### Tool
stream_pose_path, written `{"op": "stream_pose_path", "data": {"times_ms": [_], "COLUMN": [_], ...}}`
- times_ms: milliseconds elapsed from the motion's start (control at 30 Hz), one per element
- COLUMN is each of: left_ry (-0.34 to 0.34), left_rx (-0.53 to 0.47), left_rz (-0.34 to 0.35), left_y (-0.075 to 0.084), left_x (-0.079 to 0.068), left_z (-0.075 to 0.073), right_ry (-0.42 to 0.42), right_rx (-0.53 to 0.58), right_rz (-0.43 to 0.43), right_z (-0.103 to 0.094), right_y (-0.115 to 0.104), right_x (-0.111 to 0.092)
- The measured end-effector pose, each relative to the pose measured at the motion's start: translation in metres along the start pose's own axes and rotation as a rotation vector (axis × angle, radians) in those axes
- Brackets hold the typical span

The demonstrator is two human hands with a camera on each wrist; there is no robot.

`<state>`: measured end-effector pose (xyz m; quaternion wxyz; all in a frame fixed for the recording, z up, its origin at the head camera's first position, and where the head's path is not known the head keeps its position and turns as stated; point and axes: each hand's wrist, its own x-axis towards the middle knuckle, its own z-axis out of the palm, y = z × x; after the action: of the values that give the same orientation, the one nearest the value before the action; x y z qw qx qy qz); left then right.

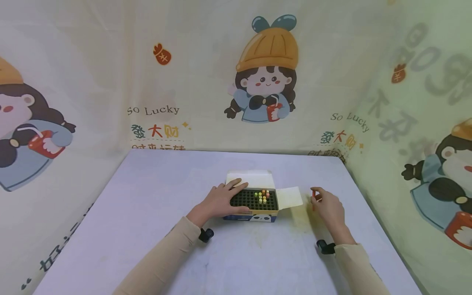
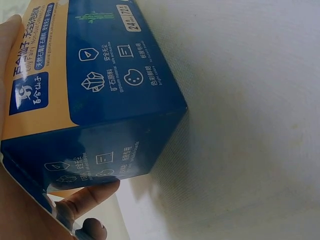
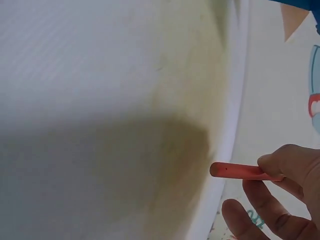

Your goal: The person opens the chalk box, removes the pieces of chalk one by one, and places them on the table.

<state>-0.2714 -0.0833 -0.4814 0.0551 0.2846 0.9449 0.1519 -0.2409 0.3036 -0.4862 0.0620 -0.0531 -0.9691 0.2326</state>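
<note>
A blue and yellow chalk box [image 1: 245, 218] stands on the table with its top opened, showing a black holder full of round holes. Several yellow, green, orange and pink chalk sticks [image 1: 262, 200] stand in the holder's right part. My left hand [image 1: 219, 200] holds the box at its left end, thumb along the front edge and fingers across the top toward the back. Right of the box, my right hand [image 1: 329, 207] pinches a red chalk stick [image 3: 235, 170] between thumb and fingers. The stick is upright in the head view, above the table.
The box's white lid [image 1: 250, 179] is folded back behind it, and a white side flap [image 1: 289, 197] sticks out to the right, toward the right hand. A yellowish stain marks the white table [image 1: 147, 205] near that flap. Printed cloth [image 1: 206, 82] hangs around the table.
</note>
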Motion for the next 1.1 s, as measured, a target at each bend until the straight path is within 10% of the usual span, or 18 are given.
{"op": "stream_pose_path", "data": {"times_ms": [1100], "left_ry": [0.001], "left_rx": [-0.011], "left_rz": [-0.003], "left_y": [0.001], "left_x": [-0.002], "left_z": [-0.002], "right_ry": [-0.059], "right_rx": [-0.039], "right_rz": [0.113], "right_z": [-0.004], "right_y": [0.024], "right_x": [-0.004]}}
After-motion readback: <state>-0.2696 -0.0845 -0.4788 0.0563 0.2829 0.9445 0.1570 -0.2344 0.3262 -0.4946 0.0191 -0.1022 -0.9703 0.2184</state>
